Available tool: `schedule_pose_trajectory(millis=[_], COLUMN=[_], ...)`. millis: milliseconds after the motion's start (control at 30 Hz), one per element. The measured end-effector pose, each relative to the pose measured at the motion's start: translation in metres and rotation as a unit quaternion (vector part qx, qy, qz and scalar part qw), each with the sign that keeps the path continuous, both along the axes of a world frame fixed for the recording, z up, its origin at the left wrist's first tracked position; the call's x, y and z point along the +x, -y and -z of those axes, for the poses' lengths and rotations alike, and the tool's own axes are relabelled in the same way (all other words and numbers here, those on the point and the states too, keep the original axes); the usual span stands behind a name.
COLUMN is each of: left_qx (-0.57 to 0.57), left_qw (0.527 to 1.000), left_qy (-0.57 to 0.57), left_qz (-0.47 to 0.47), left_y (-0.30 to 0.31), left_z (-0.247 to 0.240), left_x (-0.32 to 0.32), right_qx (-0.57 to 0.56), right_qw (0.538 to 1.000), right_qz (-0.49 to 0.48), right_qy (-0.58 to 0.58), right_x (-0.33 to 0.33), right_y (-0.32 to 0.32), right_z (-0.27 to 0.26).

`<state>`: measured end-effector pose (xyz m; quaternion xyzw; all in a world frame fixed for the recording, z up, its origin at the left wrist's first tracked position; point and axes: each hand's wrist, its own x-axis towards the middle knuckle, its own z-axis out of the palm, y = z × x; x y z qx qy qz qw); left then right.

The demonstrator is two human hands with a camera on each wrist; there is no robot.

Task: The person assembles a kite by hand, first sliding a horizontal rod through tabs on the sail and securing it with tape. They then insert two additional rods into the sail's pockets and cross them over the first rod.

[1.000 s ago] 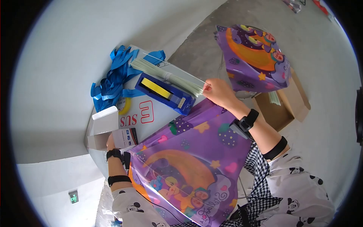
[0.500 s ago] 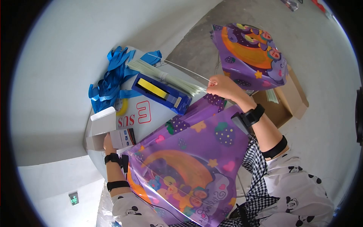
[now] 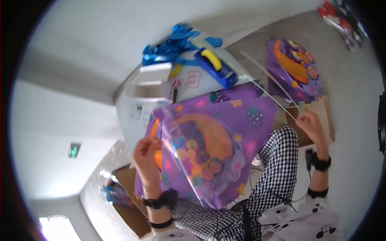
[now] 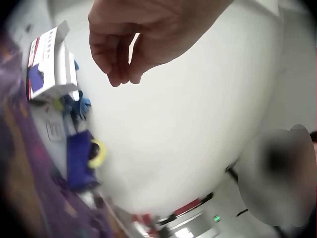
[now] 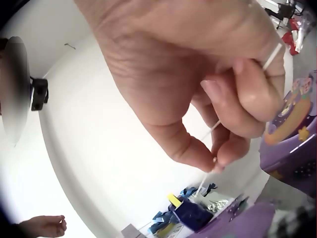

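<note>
My right hand [image 3: 310,122] is out at the right, past the edge of a purple printed sheet [image 3: 245,132]. Its thumb and fingers grip thin white rods [image 3: 270,93]; two strands slant up and left from it in the head view. In the right wrist view one rod passes behind the bent fingers and another leaves the thumb's pinch. Over the sheet's left side is my left hand [image 3: 146,158], fingers bent, tips drawn in to the thumb; nothing shows between them in the left wrist view [image 4: 133,39]. The sheet lies across the table's near edge and my lap.
Behind the sheet stand an open white box [image 3: 155,88], a blue tape dispenser [image 3: 215,70] with yellow tape, and blue ribbons [image 3: 173,44]. More printed purple sheets [image 3: 295,72] hang together at the right above a cardboard box [image 3: 327,120]. Another carton [image 3: 132,193] stands low left.
My left hand has come out of the white box and back over the sheet. The right hand has moved right and toward me with the rods, away from the bundle. The head view has shifted.
</note>
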<state>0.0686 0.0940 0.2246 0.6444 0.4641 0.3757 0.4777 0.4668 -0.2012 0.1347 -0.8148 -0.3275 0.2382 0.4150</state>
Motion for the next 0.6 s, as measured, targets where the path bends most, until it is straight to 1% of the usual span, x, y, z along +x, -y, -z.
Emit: schedule_pose_trajectory(millis=[33, 100, 133, 167, 233, 300, 333, 433, 467, 600], left_qx=[-0.041, -0.14, -0.161, -0.179, -0.189, -0.173, -0.158, -0.096, -0.075, -0.056], left_qw=[0.996, 0.97, 0.956, 0.939, 0.907, 0.884, 0.88, 0.914, 0.911, 0.901], left_qy=[0.076, 0.198, 0.244, 0.293, 0.374, 0.432, 0.447, 0.384, 0.385, 0.391], left_qz=[-0.008, 0.003, -0.012, -0.023, -0.032, -0.035, -0.04, -0.089, -0.129, -0.177], left_y=[0.034, 0.086, 0.109, 0.128, 0.156, 0.174, 0.18, 0.193, 0.198, 0.204], left_z=[0.001, 0.008, 0.014, 0.02, 0.029, 0.029, 0.026, 0.033, 0.034, 0.031], left_x=[-0.01, -0.027, -0.032, -0.033, -0.039, -0.048, -0.052, -0.076, -0.08, -0.097], right_qx=[-0.004, 0.004, 0.019, 0.032, -0.027, -0.087, -0.096, -0.099, -0.094, -0.132], right_qw=[0.998, 0.998, 0.99, 0.977, 0.955, 0.935, 0.927, 0.912, 0.913, 0.901], right_qz=[0.012, -0.026, -0.041, -0.054, -0.125, -0.18, -0.185, -0.23, -0.24, -0.277], right_qy=[-0.055, -0.064, -0.135, -0.204, -0.268, -0.294, -0.311, -0.325, -0.316, -0.305], right_x=[-0.013, -0.044, -0.067, -0.087, -0.134, -0.169, -0.183, -0.201, -0.205, -0.215], right_y=[0.024, 0.063, 0.08, 0.093, 0.105, 0.111, 0.109, 0.113, 0.113, 0.106], right_z=[-0.01, -0.031, -0.031, -0.03, -0.039, -0.053, -0.062, -0.06, -0.062, -0.067])
